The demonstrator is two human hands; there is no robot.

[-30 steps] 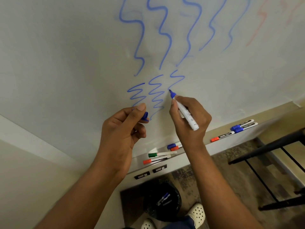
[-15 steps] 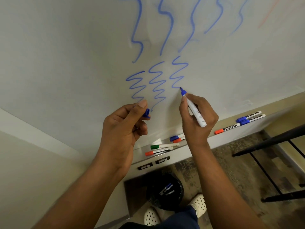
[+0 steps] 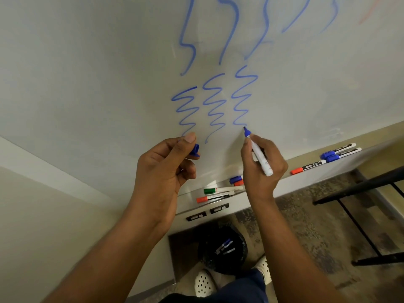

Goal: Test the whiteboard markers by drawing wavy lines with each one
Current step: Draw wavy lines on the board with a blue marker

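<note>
Right hand (image 3: 263, 162) pinching the light, rigid blue marker (image 3: 258, 154) low on its smooth barrel, tip at the whiteboard (image 3: 87, 62) under the third wavy line (image 3: 242, 97), left hand (image 3: 162, 169) gripping the cap (image 3: 195, 149); probably best held near the nib for control.

Both forearms reached up and forward, hands side by side but apart. The left hand (image 3: 162, 169) was curled, its thumb and forefinger pinching together. The right hand (image 3: 262, 169) was closed in a writing grip, knuckles outward.
</note>
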